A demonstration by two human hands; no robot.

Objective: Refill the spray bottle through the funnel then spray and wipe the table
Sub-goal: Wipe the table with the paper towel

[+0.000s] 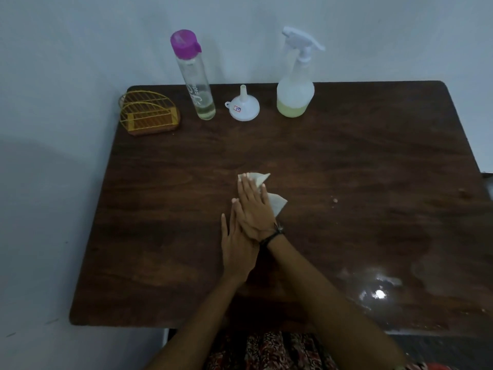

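Head camera looks down on a dark wooden table [346, 161] pushed against a pale wall. Near its middle, 2 hands lie flat and overlapped: the right hand [254, 209] rests palm down on a white cloth [277, 205], its fingers straight and held close together, the fingertips reaching the cloth's far edge. A dark band circles that wrist. The left hand [237, 247] lies partly beneath the right, palm down on the wood, fingers extended and slightly apart; whether it touches the cloth I cannot tell, since the right hand covers that spot. The cloth looks folded or crumpled, with 2 pointed corners showing beyond the right hand.

Along the far edge stand 4 things in a row. At the right is the white spray bottle [295, 94], upright, trigger head on, with pale yellow liquid in its lower part. Just left of it a white funnel [245, 106] sits upside down, spout up, with a small sticker on its side. Left again stands a tall clear bottle [198, 86] with a purple cap and a little liquid at the bottom. At the far left corner sits a yellow wire holder [149, 113]. A wet, shiny patch [378, 292] glares near the right front of the table, and a small speck lies right of the cloth.
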